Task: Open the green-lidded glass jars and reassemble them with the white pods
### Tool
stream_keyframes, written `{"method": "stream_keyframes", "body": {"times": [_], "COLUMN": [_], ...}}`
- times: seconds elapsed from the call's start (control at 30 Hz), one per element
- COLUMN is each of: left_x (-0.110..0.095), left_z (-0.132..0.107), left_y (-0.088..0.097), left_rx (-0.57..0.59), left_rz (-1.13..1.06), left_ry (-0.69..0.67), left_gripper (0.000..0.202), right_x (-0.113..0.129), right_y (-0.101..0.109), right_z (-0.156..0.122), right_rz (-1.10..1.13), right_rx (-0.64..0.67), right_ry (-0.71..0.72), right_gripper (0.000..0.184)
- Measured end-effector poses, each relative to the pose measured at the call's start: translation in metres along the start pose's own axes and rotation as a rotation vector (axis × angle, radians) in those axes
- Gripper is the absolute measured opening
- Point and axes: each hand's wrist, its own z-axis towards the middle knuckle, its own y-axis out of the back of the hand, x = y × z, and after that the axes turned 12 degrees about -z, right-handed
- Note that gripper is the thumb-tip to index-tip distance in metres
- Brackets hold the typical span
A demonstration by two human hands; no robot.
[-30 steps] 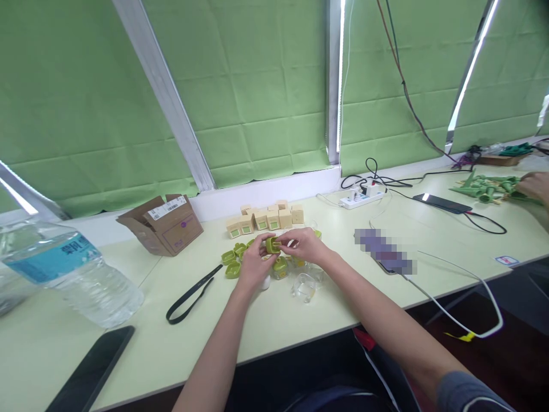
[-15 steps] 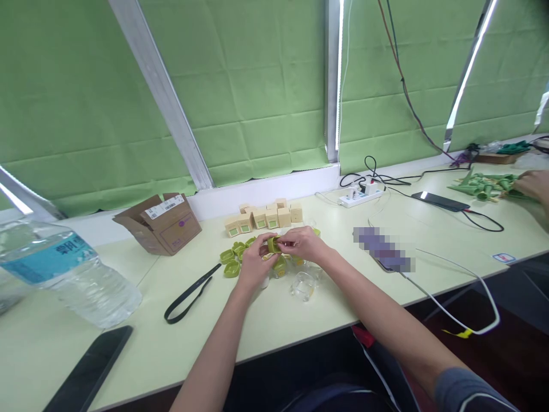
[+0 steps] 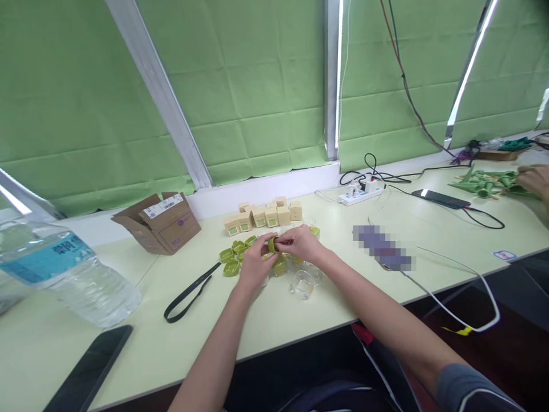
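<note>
Between my two hands is a small green plastic cup-like piece (image 3: 271, 245), held just above the table. My left hand (image 3: 254, 262) is closed around its left side. The fingers of my right hand (image 3: 302, 242) pinch at its right side and partly hide it. Several similar green pieces (image 3: 231, 266) lie on the table left of my left hand. Beneath and right of my hands are clear plastic pieces (image 3: 302, 284) and a green piece with some yellow (image 3: 279, 265). Several small cardboard boxes (image 3: 259, 217) with green windows stand behind my hands.
An open carton (image 3: 159, 223), a black strap (image 3: 187, 297), a large water bottle (image 3: 68, 274) and a black phone (image 3: 92, 366) are on the left. To the right are a power strip (image 3: 361, 194), cables and another phone (image 3: 441, 198). Another person's hand (image 3: 534, 182) touches green pieces at far right.
My hands and the green piece stay in nearly the same place, with only a slight turn of the piece. The other person's hand at far right has shifted slightly.
</note>
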Motion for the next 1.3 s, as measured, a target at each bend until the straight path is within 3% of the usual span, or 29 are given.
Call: {"method": "stream_keyframes", "body": {"times": [0.17,0.33,0.5,0.63,0.8,1.0,1.3], "left_x": [-0.007,-0.010,-0.012,-0.012,-0.010,-0.010,-0.008], "left_z": [0.002,0.007,0.006,0.005,0.007,0.007,0.010], "left_y": [0.001,0.005,0.007,0.007,0.008,0.008,0.011], "left_rx": [0.049,-0.035,-0.008,-0.015,-0.059,-0.017,-0.113], "left_rz": [-0.204,-0.428,-0.499,-0.504,-0.494,-0.386,-0.269], "left_ry": [0.085,0.194,0.254,0.277,0.256,0.188,0.128], "left_gripper": [0.047,0.035,0.039,0.041,0.040,0.042,0.047], "right_x": [-0.005,-0.002,0.006,0.006,0.004,0.001,-0.004], "right_y": [-0.004,-0.002,0.003,0.007,0.010,0.007,0.009], "right_z": [0.000,0.001,0.000,0.000,0.001,0.001,0.002], "right_rz": [0.180,0.160,0.197,0.209,0.090,0.046,0.090], "right_rx": [-0.049,-0.074,-0.058,-0.049,-0.182,0.010,-0.040], "right_ry": [-0.108,-0.069,-0.050,-0.045,-0.103,-0.083,-0.142], "right_gripper": [0.019,0.018,0.018,0.020,0.021,0.026,0.024]}}
